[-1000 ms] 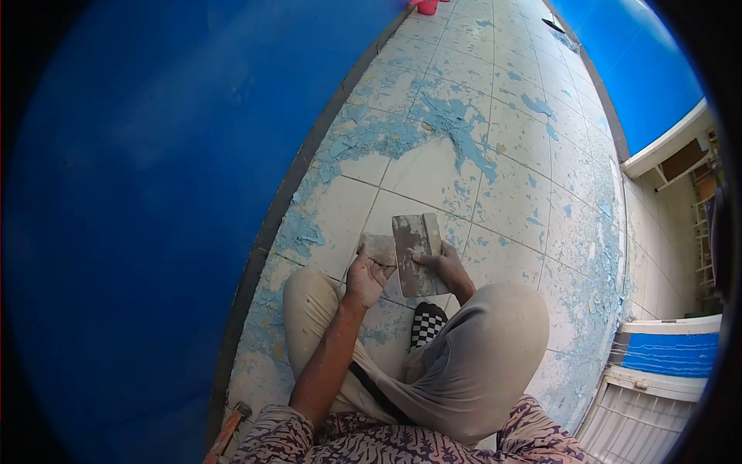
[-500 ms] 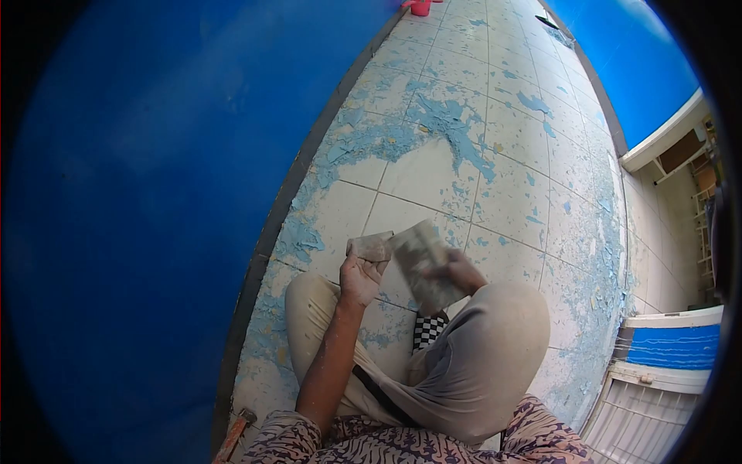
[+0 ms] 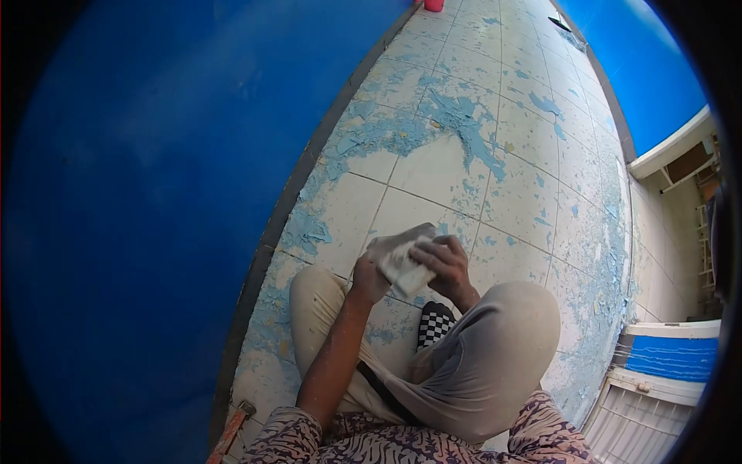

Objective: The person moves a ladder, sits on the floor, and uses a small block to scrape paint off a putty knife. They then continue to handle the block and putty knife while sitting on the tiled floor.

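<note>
Over my crossed legs, both hands meet around a bent grey-and-white sheet that looks like sandpaper (image 3: 407,267). My left hand (image 3: 372,279) is closed on its left side, beside a darker grey edge of the bundle. My right hand (image 3: 446,264) curls its fingers over the right side. The small grey piece is not clearly distinguishable from the sheet, as motion blurs them. A checkered shoe (image 3: 435,325) shows below my hands.
Pale blue paint flakes (image 3: 456,120) litter the white tiled floor (image 3: 433,174). A blue wall (image 3: 147,232) rises close on my left. An orange-handled tool (image 3: 230,433) lies at lower left. A red bucket (image 3: 434,5) stands far ahead; a white metal grille (image 3: 634,417) is at right.
My right hand has brought the larger sheet left against the small grey piece in my left hand. The sheet, flat before, is now bent between both hands. The view has shifted slightly.
</note>
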A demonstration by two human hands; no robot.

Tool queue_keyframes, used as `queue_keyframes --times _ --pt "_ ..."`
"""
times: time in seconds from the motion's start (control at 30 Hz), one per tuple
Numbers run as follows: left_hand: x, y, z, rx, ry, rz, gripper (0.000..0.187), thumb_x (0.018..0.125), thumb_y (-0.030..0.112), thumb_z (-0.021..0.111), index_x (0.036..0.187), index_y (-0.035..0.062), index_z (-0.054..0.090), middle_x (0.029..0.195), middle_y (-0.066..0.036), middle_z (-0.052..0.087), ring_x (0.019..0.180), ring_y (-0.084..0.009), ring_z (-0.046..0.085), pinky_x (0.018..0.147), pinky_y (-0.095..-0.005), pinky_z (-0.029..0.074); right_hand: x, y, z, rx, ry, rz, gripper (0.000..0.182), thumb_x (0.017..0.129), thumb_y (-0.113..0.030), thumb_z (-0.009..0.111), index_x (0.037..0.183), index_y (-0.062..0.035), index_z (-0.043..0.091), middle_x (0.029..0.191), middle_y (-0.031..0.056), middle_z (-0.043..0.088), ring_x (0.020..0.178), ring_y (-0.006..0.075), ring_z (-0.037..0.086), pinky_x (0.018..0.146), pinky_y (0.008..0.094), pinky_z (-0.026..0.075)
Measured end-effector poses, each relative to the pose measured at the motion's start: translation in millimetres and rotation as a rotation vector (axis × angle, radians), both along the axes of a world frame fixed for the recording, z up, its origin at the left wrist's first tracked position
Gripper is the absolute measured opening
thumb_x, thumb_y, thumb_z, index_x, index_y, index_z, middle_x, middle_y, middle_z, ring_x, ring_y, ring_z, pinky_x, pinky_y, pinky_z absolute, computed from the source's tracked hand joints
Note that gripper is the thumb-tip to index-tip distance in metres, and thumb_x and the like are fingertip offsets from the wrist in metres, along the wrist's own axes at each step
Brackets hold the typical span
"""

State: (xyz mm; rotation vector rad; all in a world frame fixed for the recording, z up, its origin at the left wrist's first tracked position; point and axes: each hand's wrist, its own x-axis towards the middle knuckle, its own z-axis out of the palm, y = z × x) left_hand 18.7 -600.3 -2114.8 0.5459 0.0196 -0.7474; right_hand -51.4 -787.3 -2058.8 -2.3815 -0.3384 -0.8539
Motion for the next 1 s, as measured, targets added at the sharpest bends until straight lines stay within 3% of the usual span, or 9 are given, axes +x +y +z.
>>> queue_keyframes --times 0.1,0.13,0.3,0.43,0.57,0.7,0.77,0.93,1.0 --pt "16 19 3 -0.151 0.073 -0.154 0.057 0.108 0.039 0.033 0.139 -0.0059 0.048 0.130 -0.020 0.063 0.116 -0.0319 0.064 0.100 -0.0429 0.054 -2 2 -3 -0.204 -0.017 0.139 0.054 0.066 -0.024 0.083 0.118 -0.0153 0.072 0.115 0.0019 0.072 0.102 0.0268 0.061 0.093 0.0457 0.044" --pt "20 20 -3 -0.300 0.134 -0.240 0.058 0.107 0.040 0.034 0.139 -0.0062 0.048 0.129 -0.021 0.063 0.115 -0.0323 0.065 0.099 -0.0425 0.054 0 2 -12 -0.208 -0.014 0.145 0.054 0.066 -0.024 0.083 0.118 -0.0153 0.072 0.115 0.0019 0.072 0.102 0.0268 0.061 0.093 0.0457 0.044" --pt "9 11 10 -0.131 0.337 -0.071 0.058 0.107 0.041 0.038 0.137 -0.0070 0.051 0.123 -0.024 0.066 0.111 -0.0343 0.067 0.098 -0.0434 0.054 -5 8 -18 -0.104 0.096 -0.101 0.050 0.070 -0.022 0.080 0.119 -0.0155 0.072 0.118 0.0014 0.072 0.101 0.0244 0.059 0.093 0.0432 0.043" --pt "14 17 1 -0.120 0.215 -0.160 0.055 0.105 0.041 0.043 0.134 -0.0045 0.055 0.125 -0.021 0.066 0.109 -0.0316 0.067 0.096 -0.0417 0.053 -23 11 -8 -0.231 0.052 0.163 0.047 0.075 -0.019 0.078 0.121 -0.0163 0.072 0.122 0.0015 0.071 0.096 0.0246 0.058 0.087 0.0403 0.042" --pt "9 12 6 -0.222 0.367 -0.188 0.052 0.107 0.037 0.041 0.138 -0.0040 0.052 0.130 -0.020 0.064 0.115 -0.0330 0.065 0.100 -0.0433 0.051 -5 2 -18 -0.099 0.041 -0.121 0.042 0.074 -0.019 0.079 0.116 -0.0146 0.075 0.117 0.0015 0.073 0.092 0.0231 0.058 0.084 0.0379 0.044" --pt "9 16 11 -0.070 0.252 -0.167 0.054 0.106 0.039 0.042 0.136 -0.0031 0.053 0.127 -0.019 0.066 0.114 -0.0309 0.064 0.101 -0.0426 0.050 -26 12 -15 -0.165 -0.026 0.059 0.042 0.073 -0.018 0.079 0.114 -0.0158 0.076 0.118 0.0008 0.073 0.093 0.0254 0.059 0.081 0.0395 0.044" --pt "11 16 9 -0.265 0.133 -0.201 0.055 0.106 0.041 0.041 0.138 -0.0028 0.052 0.132 -0.016 0.064 0.118 -0.0307 0.062 0.105 -0.0429 0.047 -25 10 -17 -0.130 -0.005 0.038 0.043 0.072 -0.018 0.079 0.115 -0.0155 0.075 0.118 0.0012 0.073 0.092 0.0251 0.059 0.080 0.0387 0.045" --pt "0 6 14 -0.217 0.405 -0.154 0.060 0.106 0.043 0.039 0.139 -0.0051 0.050 0.135 -0.024 0.059 0.117 -0.0351 0.063 0.102 -0.0460 0.050 -14 7 -27 -0.098 -0.005 -0.165 0.051 0.067 -0.016 0.082 0.117 -0.0142 0.075 0.118 0.0033 0.073 0.085 0.0239 0.056 0.078 0.0367 0.046" --pt "3 15 14 -0.305 0.376 -0.336 0.064 0.106 0.046 0.036 0.140 -0.0057 0.049 0.135 -0.025 0.058 0.124 -0.0366 0.059 0.106 -0.0477 0.047 -22 18 -17 -0.134 -0.048 0.035 0.053 0.064 -0.017 0.083 0.116 -0.0125 0.074 0.118 0.0027 0.072 0.085 0.0218 0.055 0.077 0.0365 0.046"
